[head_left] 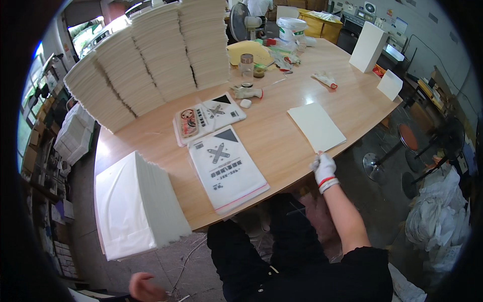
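Note:
My right hand (324, 168), in a white knit glove with a red-edged cuff and bare fingertips, pinches the near corner of a thin stack of cream paper sheets (316, 126). The sheets lie flat near the front edge of the wooden table. My left hand does not show. At the lower left, a blurred bare hand (146, 287) beside a dark sleeve seems to be another person's. Left of the sheets lie printed clear plastic packing bags (229, 168), with a patterned pinkish case (189, 123) on the farther pile.
Tall paper stacks (161, 55) stand at the back left, and a thick paper block (123, 206) at the near left. A glass jar (246, 70), loose gloves (325, 80) and a white bucket (292, 29) are farther back. Upright white blocks (369, 48) stand right; a stool (407, 137) is beyond.

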{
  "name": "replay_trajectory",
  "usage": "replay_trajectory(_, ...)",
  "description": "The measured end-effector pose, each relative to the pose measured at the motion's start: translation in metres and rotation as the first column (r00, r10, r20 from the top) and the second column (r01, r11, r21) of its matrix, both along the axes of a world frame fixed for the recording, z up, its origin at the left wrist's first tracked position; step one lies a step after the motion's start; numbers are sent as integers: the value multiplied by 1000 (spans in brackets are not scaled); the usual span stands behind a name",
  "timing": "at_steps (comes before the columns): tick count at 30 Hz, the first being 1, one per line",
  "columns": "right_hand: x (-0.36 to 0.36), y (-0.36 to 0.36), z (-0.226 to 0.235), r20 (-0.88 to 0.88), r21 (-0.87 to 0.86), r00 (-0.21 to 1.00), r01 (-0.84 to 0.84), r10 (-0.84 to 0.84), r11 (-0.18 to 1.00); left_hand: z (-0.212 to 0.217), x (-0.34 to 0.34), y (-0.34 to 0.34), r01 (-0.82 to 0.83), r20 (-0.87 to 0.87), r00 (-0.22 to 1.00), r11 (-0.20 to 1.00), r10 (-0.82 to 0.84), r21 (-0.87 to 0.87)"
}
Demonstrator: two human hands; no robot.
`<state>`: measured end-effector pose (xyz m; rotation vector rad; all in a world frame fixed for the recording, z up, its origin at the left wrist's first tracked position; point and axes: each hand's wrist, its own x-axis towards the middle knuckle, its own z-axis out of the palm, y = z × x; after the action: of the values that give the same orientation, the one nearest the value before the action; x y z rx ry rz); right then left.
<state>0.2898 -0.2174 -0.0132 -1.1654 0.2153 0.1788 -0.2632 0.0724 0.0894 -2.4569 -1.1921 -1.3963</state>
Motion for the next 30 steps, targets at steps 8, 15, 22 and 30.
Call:
replay_trajectory(8, 49, -29, -10, -236, 142, 970, -32, 66, 989, -16, 184, -64, 777, 151, 588, 504, -794, -376)
replay_trajectory(15, 74, -30, -3, -286, 220, 958, 48, 17, 974, -67, 277, -44, 553, -202, 712, 713, -673, -431)
replay_trajectory(22, 93, -30, 20, -151, -31, 988, 30, -35, 999, -97, 323, -16, 377, -722, 538, 890, -436, -256)
replay_trajectory(30, -96, -60, 69, 192, -76, 877, -434, 440, 898, -98, 318, 9, 339, -500, 653, 810, -569, -478)
